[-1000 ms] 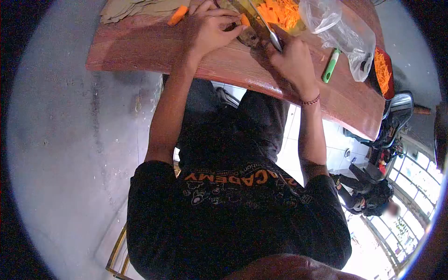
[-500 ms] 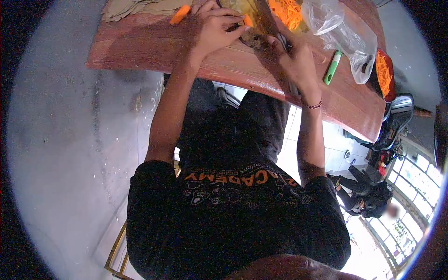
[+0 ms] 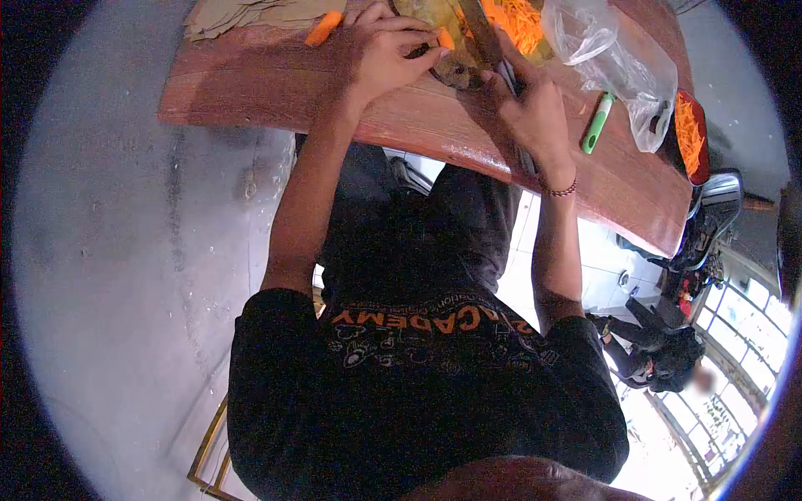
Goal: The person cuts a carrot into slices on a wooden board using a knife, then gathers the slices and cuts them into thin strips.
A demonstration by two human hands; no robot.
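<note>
At the top of the view, my left hand [image 3: 388, 54] is closed, with a piece of carrot [image 3: 446, 38] pinched between thumb and fingertips. That carrot rests on a round wooden chopping board [image 3: 455, 73]. My right hand [image 3: 535, 113] is wrapped around the handle of a knife [image 3: 478, 32], its dark blade over the board just right of the carrot. Another orange carrot end [image 3: 324, 28] shows left of my left hand; whether it joins the pinched piece is hidden. Shredded carrot [image 3: 516, 27] lies in a heap right of the blade.
A clear plastic bag [image 3: 614, 63] and a green-handled peeler [image 3: 597, 123] lie on the reddish wooden table [image 3: 251, 79]. A red dish of shredded carrot [image 3: 689, 138] sits at the right edge. Brown paper [image 3: 251, 15] lies top left. Another person [image 3: 664, 351] is farther off, right.
The knife blade has shifted slightly over the board, and a little more of the board shows. My left hand keeps its pinch on the carrot. The whole view has moved very slightly.
</note>
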